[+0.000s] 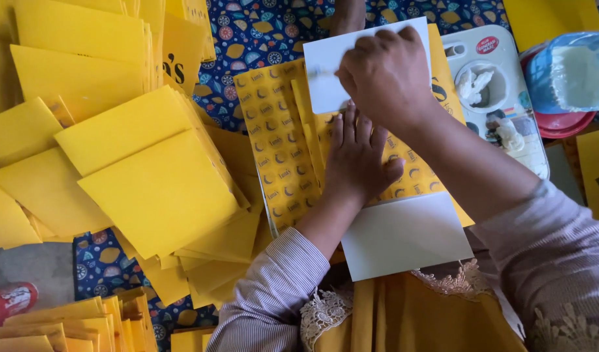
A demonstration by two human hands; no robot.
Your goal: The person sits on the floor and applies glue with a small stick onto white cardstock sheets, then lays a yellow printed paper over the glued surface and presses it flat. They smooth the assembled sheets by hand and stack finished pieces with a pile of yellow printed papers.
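Observation:
My left hand (358, 160) lies flat, fingers spread, on an unfolded yellow patterned paper sheet (277, 140), pressing it down. My right hand (387, 72) is above it, fingers curled, over a white flap (325, 55) at the sheet's far end; it seems to grip a small applicator, mostly hidden by the knuckles. A second white flap (404, 234) sticks out at the near end, toward my lap.
Piles of finished yellow envelopes (143, 176) cover the left side, with more stacked at lower left (58, 326). A white glue tray (501, 85) and a blue-lined red bowl (567, 72) sit at right. A red-capped tube (9, 301) lies at far left. A patterned blue cloth (260, 32) lies underneath.

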